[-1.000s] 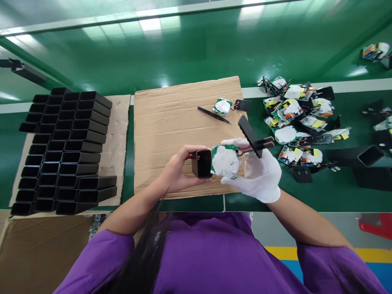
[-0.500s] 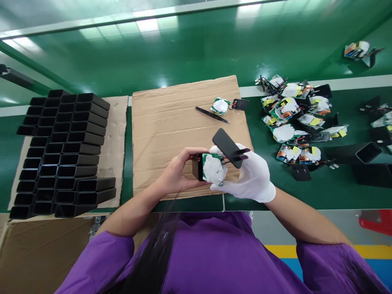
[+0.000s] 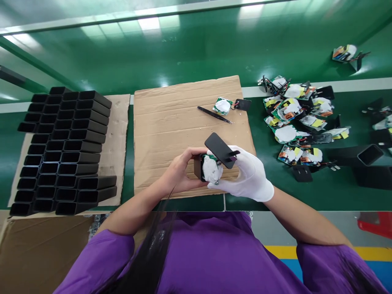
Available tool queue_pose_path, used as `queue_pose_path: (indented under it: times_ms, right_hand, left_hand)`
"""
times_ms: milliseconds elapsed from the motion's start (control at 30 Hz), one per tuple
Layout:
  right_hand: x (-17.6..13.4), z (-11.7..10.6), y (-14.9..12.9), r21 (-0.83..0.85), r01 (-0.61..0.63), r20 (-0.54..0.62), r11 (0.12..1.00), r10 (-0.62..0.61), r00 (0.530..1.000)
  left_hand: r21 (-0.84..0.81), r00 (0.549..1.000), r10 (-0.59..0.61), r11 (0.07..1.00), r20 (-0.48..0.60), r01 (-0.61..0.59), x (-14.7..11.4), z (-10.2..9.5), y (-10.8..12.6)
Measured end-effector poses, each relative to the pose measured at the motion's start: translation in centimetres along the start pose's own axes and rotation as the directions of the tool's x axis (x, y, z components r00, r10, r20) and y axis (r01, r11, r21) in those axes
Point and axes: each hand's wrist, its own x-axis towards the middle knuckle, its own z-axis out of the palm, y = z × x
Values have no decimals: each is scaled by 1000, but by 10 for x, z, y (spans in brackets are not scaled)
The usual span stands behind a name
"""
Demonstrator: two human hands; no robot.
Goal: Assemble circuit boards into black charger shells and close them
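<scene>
My bare left hand is wrapped round a black rectangular plastic case, held over the cardboard. Partly inside the open end of that case sits a circuit board topped with a white lump of filler. My right hand, in a white glove, grips the board's outer edges with thumb and fingers. A black end cap with plug pins hangs tilted above the board and leans against the gloved hand. Farther back lie black tweezers and another board wired to a black cap.
Rows of empty black cases stand on cardboard at the left. A pile of wired boards lies on the green table at the right, beside two black cases. One more board rests at the far right.
The board has moved left, deeper into the case, and less green shows. The gloved hand and the end cap have shifted left with it.
</scene>
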Motion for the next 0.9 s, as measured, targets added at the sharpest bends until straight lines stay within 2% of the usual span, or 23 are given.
queue_pose_path:
  times_ms: [267, 533, 900]
  right_hand:
    - [0, 3, 1, 5, 69, -35, 998, -69, 997]
    - [-5, 2, 3, -52, 43, -28, 998, -44, 999]
    - [-4, 1, 2, -70, 57, -11, 996, -58, 998]
  left_hand:
    - [38, 1000, 16, 999, -18, -16, -1, 1, 0]
    - [64, 997, 72, 995, -3, -72, -1, -2, -2]
    - [80, 999, 50, 995, 7, -50, -4, -3, -2]
